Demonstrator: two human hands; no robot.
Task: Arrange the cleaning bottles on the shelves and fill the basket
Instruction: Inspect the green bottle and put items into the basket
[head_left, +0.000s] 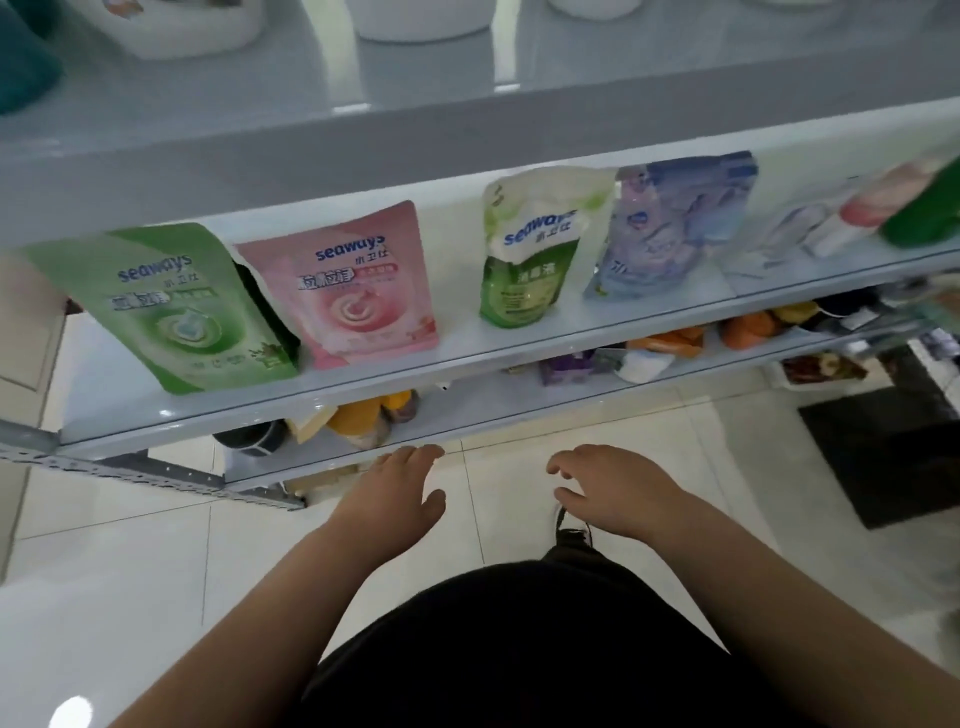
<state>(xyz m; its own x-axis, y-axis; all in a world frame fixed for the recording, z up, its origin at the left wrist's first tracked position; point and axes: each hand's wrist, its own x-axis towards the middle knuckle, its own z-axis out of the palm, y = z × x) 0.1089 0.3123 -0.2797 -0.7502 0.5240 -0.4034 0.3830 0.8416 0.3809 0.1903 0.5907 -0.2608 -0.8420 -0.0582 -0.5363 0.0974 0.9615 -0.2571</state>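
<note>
Our left hand (400, 483) and right hand (608, 488) hover empty, fingers relaxed, below the shelf (467, 358) where the green Seaways pouch (171, 312) and pink Seaways pouch (358, 296) stand side by side, probably soft and slick, so we would grip each by its fuller lower body.

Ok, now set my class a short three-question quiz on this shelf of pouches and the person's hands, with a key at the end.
1. True or false: the left hand and the right hand both hold nothing.
2. Which stands furthest left on the white metal shelf? A the large green soft pouch; B the pink soft pouch; C the blue-and-lilac soft pouch.
3. What brand word is printed on the small green-and-white soft pouch?

Key: 1 true; 2 A; 3 seaways.
</note>
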